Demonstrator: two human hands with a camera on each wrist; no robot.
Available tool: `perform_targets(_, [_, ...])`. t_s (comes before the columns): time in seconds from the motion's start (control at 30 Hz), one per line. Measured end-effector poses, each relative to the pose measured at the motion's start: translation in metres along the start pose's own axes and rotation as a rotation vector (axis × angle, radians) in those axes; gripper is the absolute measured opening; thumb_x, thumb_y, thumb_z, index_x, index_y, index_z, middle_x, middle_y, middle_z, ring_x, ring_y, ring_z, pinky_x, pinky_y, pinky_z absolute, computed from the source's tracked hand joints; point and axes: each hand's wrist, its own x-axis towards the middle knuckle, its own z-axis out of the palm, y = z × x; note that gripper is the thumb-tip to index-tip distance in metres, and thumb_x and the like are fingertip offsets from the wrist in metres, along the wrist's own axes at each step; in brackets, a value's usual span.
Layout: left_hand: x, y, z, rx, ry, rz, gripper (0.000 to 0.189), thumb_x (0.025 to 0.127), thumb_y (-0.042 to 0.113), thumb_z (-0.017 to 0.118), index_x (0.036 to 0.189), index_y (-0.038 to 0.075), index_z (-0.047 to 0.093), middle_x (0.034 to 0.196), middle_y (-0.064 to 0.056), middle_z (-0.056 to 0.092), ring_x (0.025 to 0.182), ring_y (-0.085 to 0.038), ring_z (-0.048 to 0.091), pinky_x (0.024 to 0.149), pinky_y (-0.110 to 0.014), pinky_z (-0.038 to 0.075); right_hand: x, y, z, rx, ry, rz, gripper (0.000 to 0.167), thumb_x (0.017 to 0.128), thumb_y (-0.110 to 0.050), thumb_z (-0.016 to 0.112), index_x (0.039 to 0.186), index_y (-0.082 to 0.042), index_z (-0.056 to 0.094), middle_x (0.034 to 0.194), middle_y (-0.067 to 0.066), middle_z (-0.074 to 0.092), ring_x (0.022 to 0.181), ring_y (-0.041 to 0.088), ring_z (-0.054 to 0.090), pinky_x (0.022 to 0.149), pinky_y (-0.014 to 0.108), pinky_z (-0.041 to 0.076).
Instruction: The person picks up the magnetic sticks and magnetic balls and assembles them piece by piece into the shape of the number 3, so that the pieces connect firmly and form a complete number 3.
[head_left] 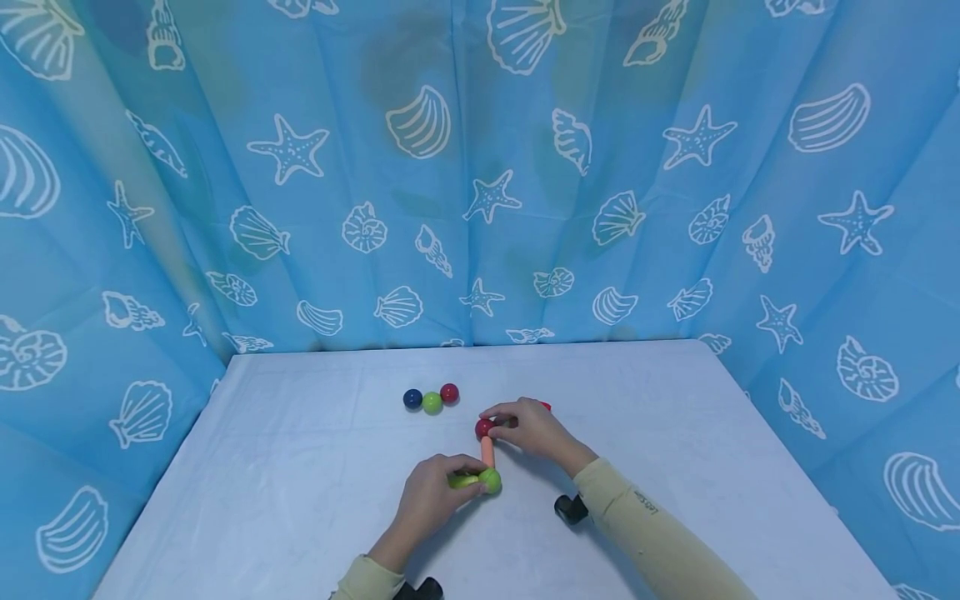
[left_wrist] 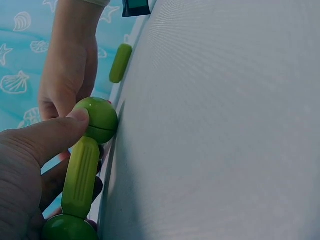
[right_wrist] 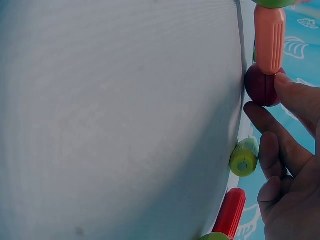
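In the head view my left hand (head_left: 435, 492) pinches a green ball (head_left: 491, 481) joined to a yellow-green rod (head_left: 462, 481). The left wrist view shows my thumb on that ball (left_wrist: 98, 120), with the ribbed rod (left_wrist: 80, 175) running to a second green ball (left_wrist: 69, 229). An orange rod (head_left: 487, 452) links the first green ball to a dark red ball (head_left: 484, 428). My right hand (head_left: 534, 431) holds this red ball (right_wrist: 261, 89) between thumb and forefinger, its other fingers loosely curled. Parts of the rods are hidden behind my fingers.
Behind the hands a dark blue ball (head_left: 412, 399), a green ball (head_left: 432, 403) and a red ball (head_left: 449, 392) lie together on the white table (head_left: 315, 433). Past my right hand lie a red rod (right_wrist: 231, 212) and a yellow-green rod (right_wrist: 244, 158). A patterned blue curtain (head_left: 525, 233) surrounds the table.
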Motion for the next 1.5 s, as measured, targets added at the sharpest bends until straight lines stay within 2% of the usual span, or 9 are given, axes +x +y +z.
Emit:
perform_targets(0.33, [0.0007, -0.0007, 0.0002, -0.002, -0.003, -0.005, 0.026, 0.084, 0.033, 0.084, 0.108, 0.028, 0.079, 0.102, 0.015, 0.074, 0.091, -0.009, 0.061, 0.081, -0.035, 0.048, -0.0007, -0.0006, 0.0005, -0.011, 0.010, -0.010, 0.033, 0.091, -0.026, 0.078, 0.124, -0.026, 0.075, 0.105, -0.005, 0.074, 0.095, 0.013, 0.057, 0.082, 0.032, 0.052])
perform_targets(0.73, [0.0021, 0.0000, -0.0007, -0.003, -0.011, -0.019, 0.026, 0.084, 0.033, 0.083, 0.109, 0.029, 0.079, 0.103, 0.015, 0.074, 0.091, -0.009, 0.061, 0.082, -0.036, 0.048, -0.0021, -0.0023, 0.0000, -0.012, 0.018, 0.026, 0.033, 0.091, -0.025, 0.079, 0.124, -0.027, 0.075, 0.104, -0.006, 0.074, 0.094, 0.014, 0.057, 0.081, 0.032, 0.052])
perform_targets(1.0, [0.0020, -0.0009, -0.0002, 0.003, -0.016, -0.008, 0.027, 0.084, 0.033, 0.084, 0.110, 0.029, 0.079, 0.104, 0.013, 0.075, 0.089, -0.009, 0.061, 0.079, -0.034, 0.047, -0.0038, -0.0040, -0.0009, -0.016, 0.023, 0.016, 0.034, 0.090, -0.024, 0.079, 0.124, -0.026, 0.075, 0.104, -0.005, 0.074, 0.093, 0.014, 0.057, 0.081, 0.032, 0.051])
perform_targets(1.17, [0.0020, -0.0006, -0.0004, 0.007, -0.019, -0.023, 0.027, 0.083, 0.033, 0.084, 0.109, 0.030, 0.079, 0.104, 0.013, 0.075, 0.090, -0.009, 0.060, 0.080, -0.035, 0.047, -0.0053, -0.0032, -0.0016, -0.013, 0.033, 0.007, 0.031, 0.091, -0.024, 0.078, 0.122, -0.026, 0.076, 0.103, -0.007, 0.074, 0.093, 0.013, 0.056, 0.082, 0.033, 0.051])
perform_targets(1.5, [0.0023, -0.0013, 0.0007, -0.007, -0.014, -0.026, 0.026, 0.084, 0.032, 0.084, 0.109, 0.030, 0.078, 0.103, 0.015, 0.074, 0.091, -0.008, 0.061, 0.082, -0.035, 0.048, -0.0091, -0.0041, -0.0045, -0.019, 0.064, -0.014, 0.027, 0.091, -0.024, 0.078, 0.118, -0.024, 0.077, 0.094, -0.011, 0.072, 0.085, 0.013, 0.053, 0.074, 0.031, 0.048])
